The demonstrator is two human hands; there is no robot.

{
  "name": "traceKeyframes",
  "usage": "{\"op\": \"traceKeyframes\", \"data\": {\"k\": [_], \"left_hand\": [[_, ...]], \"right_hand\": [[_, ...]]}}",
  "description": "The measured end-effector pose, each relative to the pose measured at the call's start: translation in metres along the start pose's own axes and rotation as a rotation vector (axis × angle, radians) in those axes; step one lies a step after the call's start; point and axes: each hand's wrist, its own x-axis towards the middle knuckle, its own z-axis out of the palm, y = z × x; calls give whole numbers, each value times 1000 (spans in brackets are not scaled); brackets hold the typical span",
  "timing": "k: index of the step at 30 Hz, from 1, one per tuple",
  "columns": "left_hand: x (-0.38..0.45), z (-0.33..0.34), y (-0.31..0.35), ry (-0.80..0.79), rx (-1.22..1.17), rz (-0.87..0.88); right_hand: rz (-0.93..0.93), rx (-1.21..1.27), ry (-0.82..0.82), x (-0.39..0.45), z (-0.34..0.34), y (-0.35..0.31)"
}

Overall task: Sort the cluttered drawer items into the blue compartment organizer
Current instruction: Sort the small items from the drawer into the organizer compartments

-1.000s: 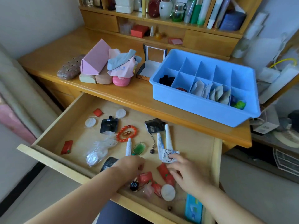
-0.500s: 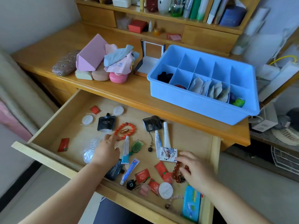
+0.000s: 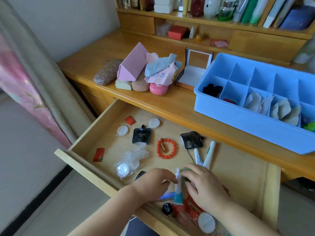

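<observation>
Organizer [image 3: 238,114] with folded cloths [image 3: 259,102]

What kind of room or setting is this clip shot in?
Most likely a bedroom or home study: a wooden desk with an open drawer of small personal clutter, a hutch shelf holding cosmetics bottles and books, and a curtain at the left.

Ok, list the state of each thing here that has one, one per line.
drawer: pulled open
blue organizer: on the desk, some front compartments filled
white box: lid open
red bead bracelet: lying flat, untouched
left hand: over the drawer, grip unclear
right hand: over the drawer, grip unclear
</observation>
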Motion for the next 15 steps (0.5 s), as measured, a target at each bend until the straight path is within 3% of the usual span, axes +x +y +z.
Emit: {"op": "traceKeyframes", "data": {"k": [4,7,8,11,15], "left_hand": [[-2,-21,-33,301,92,-185],[-4,-35,-55,135,233,-516],[-5,-36,-59,61,220,-549],[-4,-30,-62,-67,134,-380],[1,-17,-54,-40,261,-161]], "right_hand": [[-28,-138,-279,6,30,-1],[-31,-286,-351,-1,32,-4],[-22,-295,-365,-2,30,-5],[1,-257,-398,-3,27,0],[59,-238,-373,-5,19,4]]}}
